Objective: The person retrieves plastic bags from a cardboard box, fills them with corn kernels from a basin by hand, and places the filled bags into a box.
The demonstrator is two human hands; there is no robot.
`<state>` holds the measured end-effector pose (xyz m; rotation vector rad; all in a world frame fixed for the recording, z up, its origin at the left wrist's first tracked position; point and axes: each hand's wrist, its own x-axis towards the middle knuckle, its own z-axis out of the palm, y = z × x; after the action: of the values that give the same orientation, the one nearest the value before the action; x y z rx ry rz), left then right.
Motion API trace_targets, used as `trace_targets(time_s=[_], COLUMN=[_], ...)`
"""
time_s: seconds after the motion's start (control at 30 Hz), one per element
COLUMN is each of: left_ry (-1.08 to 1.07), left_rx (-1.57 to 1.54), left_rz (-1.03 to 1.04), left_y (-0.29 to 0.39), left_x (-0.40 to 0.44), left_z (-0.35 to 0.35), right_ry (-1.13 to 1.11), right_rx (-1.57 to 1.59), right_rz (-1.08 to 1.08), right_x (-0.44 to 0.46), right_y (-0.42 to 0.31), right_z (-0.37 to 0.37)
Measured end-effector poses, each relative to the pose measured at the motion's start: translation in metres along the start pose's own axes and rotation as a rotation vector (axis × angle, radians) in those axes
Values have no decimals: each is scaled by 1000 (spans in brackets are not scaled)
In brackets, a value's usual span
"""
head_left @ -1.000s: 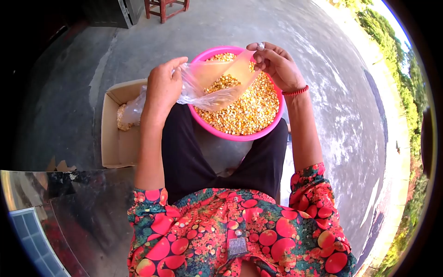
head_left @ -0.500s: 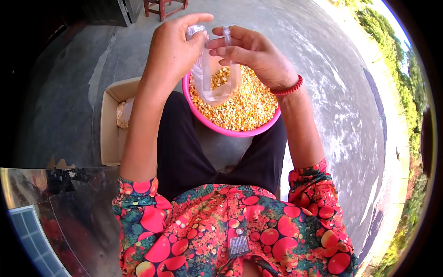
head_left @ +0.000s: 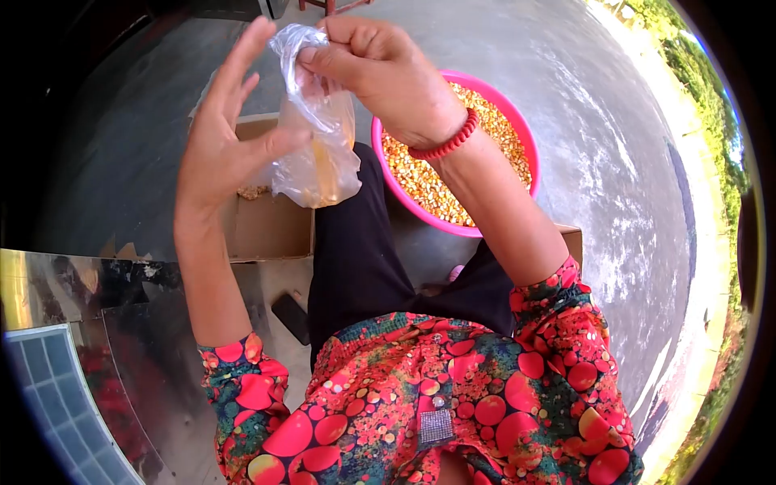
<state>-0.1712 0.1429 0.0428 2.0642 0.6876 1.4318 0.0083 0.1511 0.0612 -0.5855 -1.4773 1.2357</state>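
A clear plastic bag (head_left: pixel 327 166) hangs from my right hand (head_left: pixel 388 77), whose fingers are closed on its gathered top. Something yellow shows low inside it. My left hand (head_left: pixel 222 141) is just left of the bag, fingers and thumb spread; the thumb overlaps the bag's side. Below and right of my right hand, a pink basin (head_left: pixel 527 145) holds yellow corn kernels (head_left: pixel 428 186); my right wrist with a red bracelet covers part of its left side.
Behind the bag stands an open cardboard box (head_left: pixel 271 230) with some kernels in it. A dark phone (head_left: pixel 291 318) lies beside my left thigh. Part of a red stool (head_left: pixel 333 6) shows at the top. Another box corner (head_left: pixel 571 241) is right of the basin.
The bag, stretched wide over the basin a second ago, now hangs gathered to the left, near the box. My left hand has let go and spread; my right hand has moved left and up.
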Motion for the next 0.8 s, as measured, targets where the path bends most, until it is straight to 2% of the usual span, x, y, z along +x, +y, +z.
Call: trace_targets(time_s=[0.07, 0.13, 0.23, 0.3, 0.33, 0.4, 0.43, 0.47, 0.5, 0.57, 0.6, 0.7, 0.73, 0.8], left_ry=[-79, -154, 41, 156, 192, 370, 390, 386, 336, 305, 318, 267, 253, 292], left_rx=[-182, -93, -101, -147, -161, -265, -316, -311, -270, -143, -54, -22, -24, 78], left_rz=[-327, -519, -529, -385, -337, -611, -716, -719, -729, -819, -891, -973, -972, -942], left_y=[-16, -27, -80, -92, -92, -87, -92, -105, -128, -191, -225, -253, -267, -297], left_x=[-34, -55, -88, -95, -97, -102, -105, -114, -130, -177, -197, -212, -218, -230], left_z=[-3, -1, -3, -8, -10, -10, -9, -11, -14, -12, -9, 2, 7, 22], right_ry=[-141, -167, -220, -344, -343, -253, -267, -309, -292, -271, -220, -92, -20, 26], right_rx=[-93, -115, -161, -535, -530, -748, -738, -677, -585, -472, -460, -391, -332, -326], right_rz=[26, 8, 54, -85, -84, -277, -218, -66, -81, 66, 122, 274, 365, 407], right_x=[7, 10, 12, 15, 13, 5, 0, -6, -13, -33, -48, -85, -94, -112], right_y=[8, 20, 39, 41, 43, 48, 43, 34, 39, 35, 35, 29, 27, 28], right_z=[18, 44, 67, 64, 59, 42, 31, 19, 5, -19, -35, -61, -67, -78])
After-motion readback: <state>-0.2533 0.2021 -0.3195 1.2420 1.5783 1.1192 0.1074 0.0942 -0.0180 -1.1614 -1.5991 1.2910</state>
